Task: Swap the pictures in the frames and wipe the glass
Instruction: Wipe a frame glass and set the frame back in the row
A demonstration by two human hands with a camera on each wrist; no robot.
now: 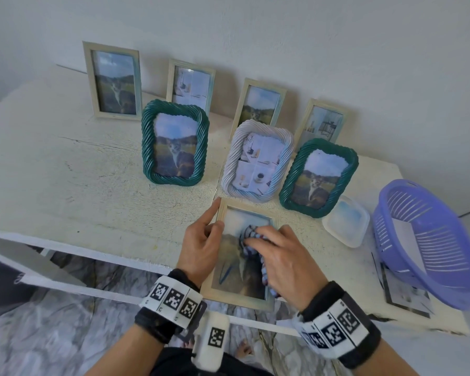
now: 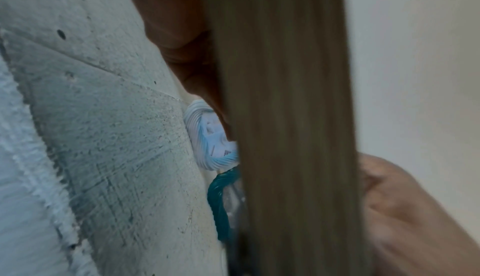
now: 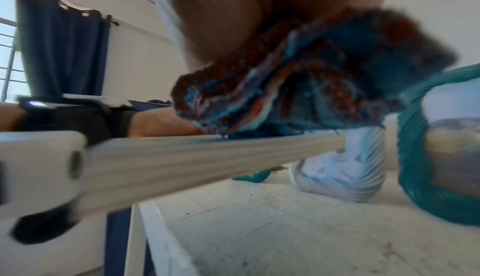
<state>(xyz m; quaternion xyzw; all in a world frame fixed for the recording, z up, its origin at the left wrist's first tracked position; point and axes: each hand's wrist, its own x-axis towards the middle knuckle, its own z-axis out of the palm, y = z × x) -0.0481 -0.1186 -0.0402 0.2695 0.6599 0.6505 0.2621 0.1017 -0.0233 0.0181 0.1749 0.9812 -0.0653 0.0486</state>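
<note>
One pale wooden rectangular picture frame [image 1: 243, 256] lies face-up at the front edge of the rough white-painted table [image 1: 65, 172], its near end overhanging the edge. Left hand [image 1: 201, 245] steadies the frame's left rail: thumb on the front rail, index finger straight along the outer side, other fingers hidden beneath, so not clear if curled. Right hand [image 1: 280, 256] lies w/ fingers bent over a bunched blue-and-red striped cloth [image 1: 251, 233], pressing it on the glass approx. mid-frame, over a cat photo. Just behind the flat frame stand a white twisted-rope frame [image 1: 257, 160] and two green twisted-rope frames [image 1: 175, 142] [image 1: 319, 176]; four more pale wooden frames [image 1: 113, 81] stand further back by the wall. Right of the flat frame: a translucent plastic container [image 1: 346, 221], then a lilac slatted plastic basket [image 1: 432, 240] tipped over loose prints [image 1: 407, 291].
</note>
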